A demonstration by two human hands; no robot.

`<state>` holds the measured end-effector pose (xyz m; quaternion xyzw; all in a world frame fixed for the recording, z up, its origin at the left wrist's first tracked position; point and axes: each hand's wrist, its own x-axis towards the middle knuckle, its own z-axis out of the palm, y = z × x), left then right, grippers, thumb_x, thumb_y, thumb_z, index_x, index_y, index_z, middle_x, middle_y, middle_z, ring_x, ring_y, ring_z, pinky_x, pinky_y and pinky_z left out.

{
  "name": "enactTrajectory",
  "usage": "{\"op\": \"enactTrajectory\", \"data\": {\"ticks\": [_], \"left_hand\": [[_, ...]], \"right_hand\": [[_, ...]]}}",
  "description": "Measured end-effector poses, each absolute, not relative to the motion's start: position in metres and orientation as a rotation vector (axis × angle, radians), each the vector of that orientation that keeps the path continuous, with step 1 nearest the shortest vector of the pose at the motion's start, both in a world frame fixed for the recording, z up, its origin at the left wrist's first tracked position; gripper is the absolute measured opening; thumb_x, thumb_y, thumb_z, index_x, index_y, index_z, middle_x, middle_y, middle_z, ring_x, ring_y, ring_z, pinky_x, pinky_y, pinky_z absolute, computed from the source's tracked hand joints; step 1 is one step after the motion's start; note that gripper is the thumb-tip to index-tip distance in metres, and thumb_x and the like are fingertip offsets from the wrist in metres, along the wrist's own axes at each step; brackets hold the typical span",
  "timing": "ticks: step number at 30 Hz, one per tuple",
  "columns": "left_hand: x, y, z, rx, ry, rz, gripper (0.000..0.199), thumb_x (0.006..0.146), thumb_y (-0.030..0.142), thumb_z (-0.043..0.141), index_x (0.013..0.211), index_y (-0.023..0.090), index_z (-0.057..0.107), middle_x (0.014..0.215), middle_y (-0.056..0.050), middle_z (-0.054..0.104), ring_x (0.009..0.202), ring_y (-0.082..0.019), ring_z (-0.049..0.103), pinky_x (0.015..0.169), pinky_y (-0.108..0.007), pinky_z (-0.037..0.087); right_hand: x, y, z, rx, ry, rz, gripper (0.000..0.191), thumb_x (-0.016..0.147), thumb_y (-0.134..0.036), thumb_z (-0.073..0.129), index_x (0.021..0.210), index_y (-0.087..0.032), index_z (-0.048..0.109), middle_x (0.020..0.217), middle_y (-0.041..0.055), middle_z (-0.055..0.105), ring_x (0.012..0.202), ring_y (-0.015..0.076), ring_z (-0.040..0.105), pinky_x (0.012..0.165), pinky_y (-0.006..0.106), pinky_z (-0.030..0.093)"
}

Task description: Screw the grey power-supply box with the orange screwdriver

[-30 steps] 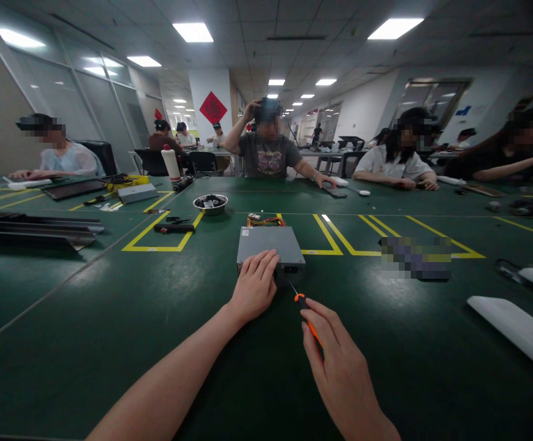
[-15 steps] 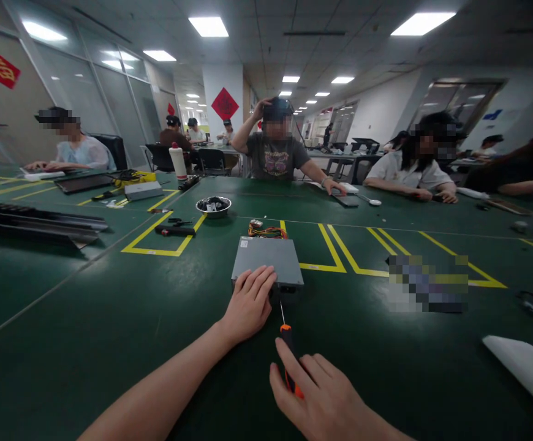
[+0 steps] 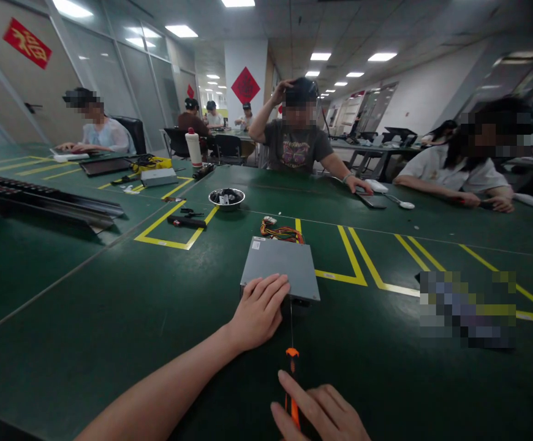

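Observation:
A grey metal power supply box (image 3: 285, 263) lies on the green table, its coloured cables (image 3: 282, 231) bunched behind it. My left hand (image 3: 260, 309) rests over the box's near left edge, fingers on its top. Low in the view, my right hand (image 3: 319, 407) holds an orange and black screwdriver (image 3: 293, 367) between thumb and fingers. The screwdriver's thin shaft points away from me and its tip meets the near face of the box, beside my left fingertips. Exactly where the tip sits is too small to tell.
Beyond the box stand a metal bowl of small parts (image 3: 226, 199) and a white bottle (image 3: 193, 147). A black part (image 3: 187, 222) lies inside yellow tape. Long dark metal rails (image 3: 64, 202) are at left. Several people sit around; one person's hand (image 3: 358, 184) touches a dark device opposite.
The view has shifted, so the box and both hands appear lower and slightly right. The screwdriver looks more upright, and my right hand shows lower in the frame, still on its handle.

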<state>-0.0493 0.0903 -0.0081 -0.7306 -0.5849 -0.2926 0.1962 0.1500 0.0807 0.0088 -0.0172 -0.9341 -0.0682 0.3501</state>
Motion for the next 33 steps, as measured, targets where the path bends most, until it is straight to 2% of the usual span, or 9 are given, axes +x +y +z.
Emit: {"op": "enactTrajectory", "data": {"ticks": [6, 10, 13, 16, 18, 22, 25, 29, 33], "left_hand": [[-0.047, 0.089, -0.006, -2.062, -1.637, -0.795, 0.039, 0.083, 0.018, 0.043, 0.122, 0.017, 0.046, 0.133, -0.005, 0.046, 0.124, -0.019, 0.037, 0.101, -0.037, 0.023], [-0.045, 0.087, -0.002, -2.071, -1.647, -0.807, 0.037, 0.083, 0.018, 0.043, 0.120, 0.018, 0.046, 0.132, -0.005, 0.047, 0.122, -0.019, 0.039, 0.100, -0.038, 0.024], [-0.044, 0.085, 0.000, -2.088, -1.650, -0.821, 0.037, 0.083, 0.017, 0.043, 0.120, 0.019, 0.046, 0.132, -0.005, 0.047, 0.122, -0.019, 0.040, 0.098, -0.038, 0.026], [-0.043, 0.083, 0.000, -2.086, -1.663, -0.837, 0.036, 0.084, 0.018, 0.042, 0.119, 0.018, 0.046, 0.132, -0.005, 0.047, 0.121, -0.020, 0.040, 0.096, -0.038, 0.026], [-0.043, 0.082, 0.000, -2.085, -1.668, -0.847, 0.036, 0.084, 0.018, 0.041, 0.119, 0.018, 0.046, 0.132, -0.006, 0.047, 0.120, -0.020, 0.040, 0.096, -0.039, 0.026], [-0.041, 0.078, 0.000, -2.068, -1.701, -0.851, 0.036, 0.083, 0.018, 0.042, 0.119, 0.019, 0.046, 0.131, -0.005, 0.048, 0.120, -0.020, 0.040, 0.096, -0.038, 0.026], [-0.037, 0.073, 0.003, -2.068, -1.725, -0.839, 0.036, 0.083, 0.020, 0.042, 0.119, 0.020, 0.046, 0.130, -0.005, 0.049, 0.120, -0.019, 0.040, 0.096, -0.037, 0.027], [-0.030, 0.069, 0.009, -2.033, -1.775, -0.809, 0.045, 0.083, 0.019, 0.042, 0.128, 0.022, 0.038, 0.127, -0.005, 0.050, 0.118, -0.020, 0.041, 0.095, -0.039, 0.028], [-0.024, 0.064, 0.011, -2.000, -1.808, -0.791, 0.044, 0.082, 0.017, 0.043, 0.125, 0.025, 0.042, 0.128, -0.004, 0.048, 0.119, -0.021, 0.040, 0.096, -0.040, 0.028]], "right_hand": [[0.154, 0.077, 0.003, -0.002, -2.400, -0.136, 0.017, 0.078, -0.029, 0.059, 0.087, -0.014, 0.056, 0.096, 0.0146, 0.068, 0.069, 0.0133, 0.061, 0.064, 0.028, 0.047], [0.159, 0.079, 0.006, -0.050, -2.350, -0.328, 0.012, 0.077, -0.025, 0.060, 0.083, -0.016, 0.056, 0.089, 0.0118, 0.069, 0.062, 0.0131, 0.058, 0.057, 0.029, 0.045], [0.161, 0.077, 0.009, -0.066, -2.371, -0.380, 0.013, 0.077, -0.029, 0.059, 0.081, -0.017, 0.057, 0.088, 0.0126, 0.069, 0.064, 0.0133, 0.059, 0.063, 0.029, 0.047], [0.162, 0.072, 0.008, -0.044, -2.404, -0.317, 0.022, 0.082, -0.033, 0.049, 0.088, -0.014, 0.057, 0.094, 0.0169, 0.066, 0.078, 0.0180, 0.061, 0.069, 0.032, 0.050], [0.163, 0.070, 0.007, -0.026, -2.432, -0.298, 0.025, 0.081, -0.028, 0.046, 0.098, -0.011, 0.056, 0.101, 0.0195, 0.064, 0.086, 0.0199, 0.061, 0.071, 0.033, 0.050], [0.167, 0.070, 0.006, -0.012, -2.445, -0.398, 0.031, 0.079, -0.023, 0.056, 0.109, -0.018, 0.055, 0.110, 0.0198, 0.061, 0.081, 0.0176, 0.061, 0.067, 0.031, 0.049], [0.170, 0.070, 0.008, -0.063, -2.376, -0.393, 0.026, 0.077, -0.027, 0.060, 0.101, -0.018, 0.057, 0.109, 0.0190, 0.061, 0.079, 0.0176, 0.060, 0.064, 0.030, 0.048], [0.172, 0.056, 0.011, -0.191, -2.343, -0.432, 0.019, 0.078, -0.021, 0.058, 0.097, -0.017, 0.057, 0.106, 0.0182, 0.063, 0.080, 0.0178, 0.061, 0.066, 0.030, 0.049], [0.167, 0.033, 0.004, -0.476, -2.384, -0.458, 0.016, 0.082, -0.016, 0.051, 0.097, -0.015, 0.056, 0.107, 0.0178, 0.061, 0.083, 0.0195, 0.062, 0.069, 0.031, 0.050]]}}
